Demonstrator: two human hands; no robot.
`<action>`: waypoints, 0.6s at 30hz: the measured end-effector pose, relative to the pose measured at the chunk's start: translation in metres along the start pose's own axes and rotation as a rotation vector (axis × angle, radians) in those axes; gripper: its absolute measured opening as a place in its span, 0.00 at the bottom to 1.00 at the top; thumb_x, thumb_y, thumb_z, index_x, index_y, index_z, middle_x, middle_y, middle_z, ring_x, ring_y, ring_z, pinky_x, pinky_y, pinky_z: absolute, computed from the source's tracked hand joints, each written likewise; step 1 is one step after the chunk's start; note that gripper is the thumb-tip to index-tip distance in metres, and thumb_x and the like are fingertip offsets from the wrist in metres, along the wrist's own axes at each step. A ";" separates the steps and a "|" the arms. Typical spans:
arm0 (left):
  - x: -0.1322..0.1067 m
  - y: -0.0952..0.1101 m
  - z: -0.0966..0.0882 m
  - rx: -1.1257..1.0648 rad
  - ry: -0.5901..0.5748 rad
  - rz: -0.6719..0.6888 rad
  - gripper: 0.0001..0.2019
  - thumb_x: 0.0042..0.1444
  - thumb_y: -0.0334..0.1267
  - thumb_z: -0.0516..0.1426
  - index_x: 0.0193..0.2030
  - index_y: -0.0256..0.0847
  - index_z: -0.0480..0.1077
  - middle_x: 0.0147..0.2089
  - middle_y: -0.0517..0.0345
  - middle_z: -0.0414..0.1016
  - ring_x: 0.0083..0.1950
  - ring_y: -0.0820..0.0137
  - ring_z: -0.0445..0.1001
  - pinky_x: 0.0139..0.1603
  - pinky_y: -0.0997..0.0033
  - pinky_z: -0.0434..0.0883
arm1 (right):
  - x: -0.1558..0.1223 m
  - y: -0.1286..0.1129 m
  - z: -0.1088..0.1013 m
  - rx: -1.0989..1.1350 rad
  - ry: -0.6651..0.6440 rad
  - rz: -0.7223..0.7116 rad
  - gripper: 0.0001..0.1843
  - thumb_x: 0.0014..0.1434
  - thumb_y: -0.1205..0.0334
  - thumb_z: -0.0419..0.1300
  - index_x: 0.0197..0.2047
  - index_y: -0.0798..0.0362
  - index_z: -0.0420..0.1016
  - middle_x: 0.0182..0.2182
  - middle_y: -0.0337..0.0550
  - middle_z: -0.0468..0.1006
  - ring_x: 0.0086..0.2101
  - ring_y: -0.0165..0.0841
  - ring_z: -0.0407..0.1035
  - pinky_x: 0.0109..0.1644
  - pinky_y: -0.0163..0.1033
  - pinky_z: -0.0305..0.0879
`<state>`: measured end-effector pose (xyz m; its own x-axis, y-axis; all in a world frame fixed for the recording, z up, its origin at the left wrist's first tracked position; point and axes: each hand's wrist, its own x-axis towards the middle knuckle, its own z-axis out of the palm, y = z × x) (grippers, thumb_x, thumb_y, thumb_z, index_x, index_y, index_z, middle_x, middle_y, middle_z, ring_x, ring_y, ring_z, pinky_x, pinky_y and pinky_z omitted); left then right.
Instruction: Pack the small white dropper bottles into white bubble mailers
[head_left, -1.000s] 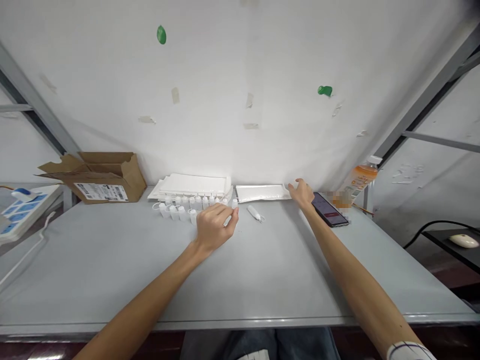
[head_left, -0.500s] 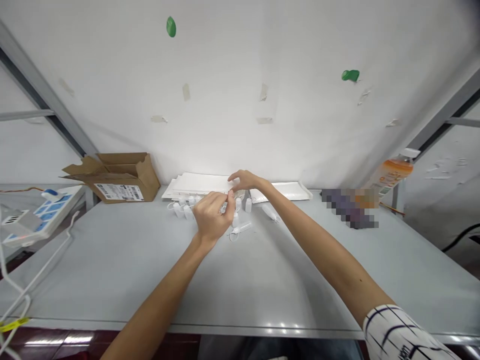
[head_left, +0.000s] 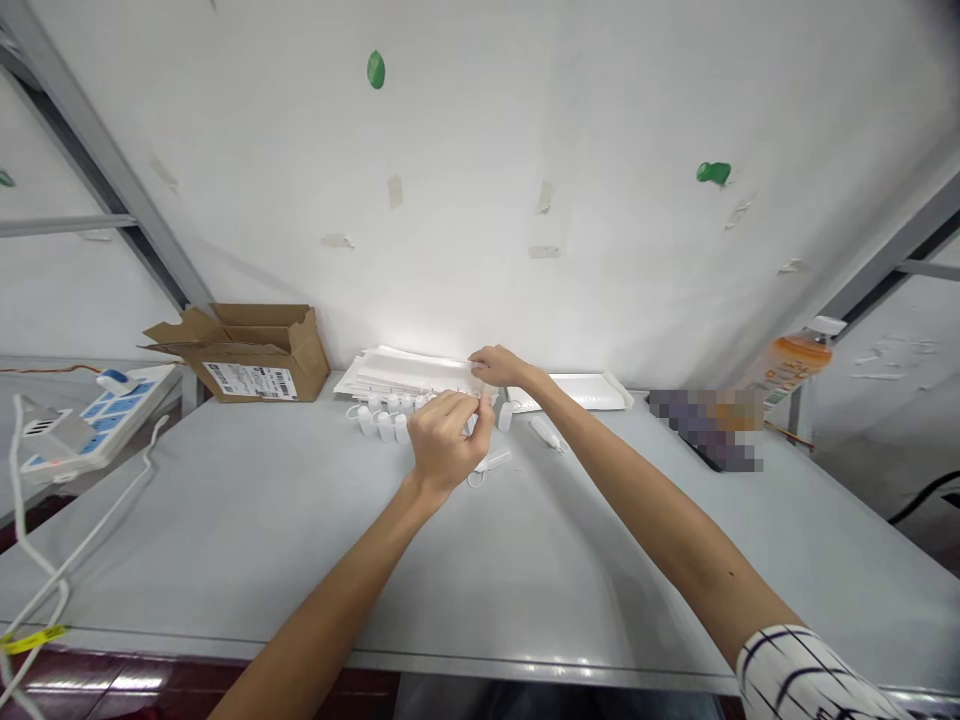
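Observation:
At the table's back, my right hand (head_left: pixel 500 366) is closed by its fingertips on the right end of a flat white sheet (head_left: pixel 412 366), the top one of a pile against the wall. Nearer to me, my left hand (head_left: pixel 450 436) is closed with thumb and fingers pressed together; what it holds, if anything, is hidden. Several small white capped pieces with thin loops (head_left: pixel 385 427) stand before the pile, partly behind my left hand. A similar white piece (head_left: pixel 495 461) lies right of that hand, and another white piece (head_left: pixel 546 434) lies beneath my right forearm.
Another flat white packet (head_left: pixel 589 390) lies behind my right forearm. An opened cardboard box (head_left: pixel 259 360) stands back left, beside a power strip (head_left: pixel 105 415) with white cables (head_left: pixel 97 535). At right are a blurred-out dark object (head_left: pixel 705 432) and a bottle of orange drink (head_left: pixel 801 358).
My right fingers have closed on the right end of the top white sheet. My left hand stays closed near the small white pieces. The whole view has shifted slightly.

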<state>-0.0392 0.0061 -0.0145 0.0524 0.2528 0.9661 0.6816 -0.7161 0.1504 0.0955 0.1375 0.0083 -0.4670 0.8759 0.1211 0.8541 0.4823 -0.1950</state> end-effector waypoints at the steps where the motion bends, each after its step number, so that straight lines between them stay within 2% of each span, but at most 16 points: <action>1: 0.000 0.000 0.000 -0.005 -0.009 0.003 0.19 0.61 0.30 0.54 0.18 0.40 0.60 0.16 0.64 0.61 0.20 0.75 0.60 0.23 0.71 0.56 | 0.000 -0.001 0.000 -0.024 0.029 0.028 0.16 0.59 0.67 0.54 0.48 0.54 0.79 0.44 0.49 0.81 0.45 0.41 0.73 0.45 0.38 0.63; 6: -0.002 -0.001 -0.001 -0.017 -0.045 0.015 0.19 0.61 0.31 0.54 0.18 0.41 0.61 0.16 0.64 0.63 0.20 0.75 0.62 0.24 0.72 0.59 | 0.000 -0.003 -0.014 -0.124 0.195 0.166 0.18 0.61 0.70 0.49 0.47 0.55 0.77 0.43 0.58 0.79 0.45 0.47 0.72 0.43 0.42 0.60; 10: -0.004 -0.001 0.000 -0.052 -0.061 0.037 0.17 0.61 0.30 0.55 0.20 0.40 0.63 0.17 0.63 0.66 0.21 0.75 0.65 0.24 0.72 0.61 | -0.020 0.010 -0.042 -0.192 0.392 0.242 0.16 0.64 0.65 0.49 0.47 0.52 0.78 0.40 0.54 0.80 0.42 0.44 0.72 0.40 0.39 0.58; 14: -0.006 0.003 0.000 -0.085 -0.055 0.074 0.16 0.60 0.29 0.56 0.21 0.40 0.66 0.18 0.62 0.69 0.21 0.74 0.68 0.25 0.72 0.63 | -0.077 0.035 -0.071 -0.138 0.544 0.277 0.14 0.64 0.60 0.53 0.43 0.53 0.80 0.33 0.48 0.80 0.37 0.40 0.72 0.38 0.38 0.57; 16: -0.005 0.006 -0.001 -0.109 -0.042 0.079 0.15 0.60 0.29 0.56 0.21 0.40 0.67 0.18 0.62 0.71 0.22 0.74 0.69 0.25 0.72 0.65 | -0.119 0.049 -0.078 -0.039 0.557 0.247 0.16 0.64 0.58 0.53 0.39 0.53 0.81 0.29 0.45 0.79 0.35 0.38 0.72 0.38 0.37 0.58; 18: -0.003 0.008 -0.003 -0.134 -0.005 0.071 0.15 0.60 0.29 0.56 0.21 0.40 0.68 0.19 0.62 0.71 0.22 0.73 0.71 0.25 0.72 0.66 | -0.165 0.061 -0.078 0.093 0.569 0.205 0.16 0.64 0.56 0.53 0.39 0.51 0.82 0.29 0.43 0.79 0.35 0.38 0.73 0.39 0.37 0.62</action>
<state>-0.0364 -0.0024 -0.0160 0.1004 0.2016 0.9743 0.5722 -0.8128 0.1092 0.2424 0.0209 0.0524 -0.0779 0.8193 0.5681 0.8779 0.3265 -0.3504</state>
